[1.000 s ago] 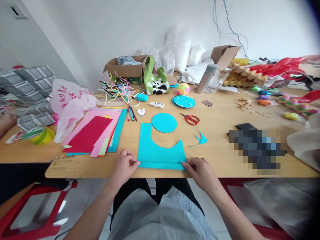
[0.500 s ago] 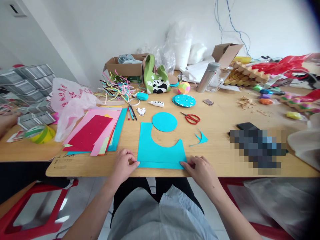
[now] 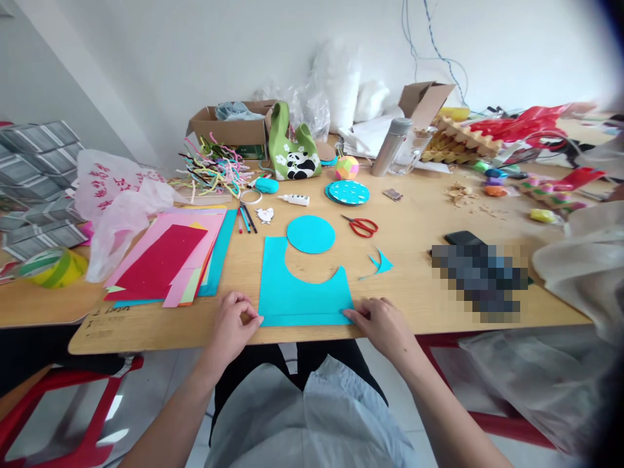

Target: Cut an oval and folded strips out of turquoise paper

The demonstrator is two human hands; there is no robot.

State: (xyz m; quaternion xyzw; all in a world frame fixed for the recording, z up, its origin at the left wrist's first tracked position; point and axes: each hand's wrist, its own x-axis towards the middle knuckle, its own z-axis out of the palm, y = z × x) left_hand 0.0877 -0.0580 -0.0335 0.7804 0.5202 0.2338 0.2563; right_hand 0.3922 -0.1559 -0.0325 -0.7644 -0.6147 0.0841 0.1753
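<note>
A turquoise paper sheet with a round bite cut from its far edge lies at the table's front, a narrow fold along its near edge. My left hand pinches the sheet's near left corner between thumb and finger. At the near right corner, my right hand is closed in the same way. Just beyond the sheet rests a turquoise paper circle. Red-handled scissors lie to its right, and a turquoise paper scrap sits nearer to me.
Coloured paper sheets are stacked on the left near yellow tape. Further back are pens, a glue bottle, dotted turquoise discs, a panda bag and a steel flask. A black phone lies right.
The whole view has shifted, so things appear further left. Both hands stay at the sheet's near corners, and the folded strip looks flatter. Nothing else has visibly moved.
</note>
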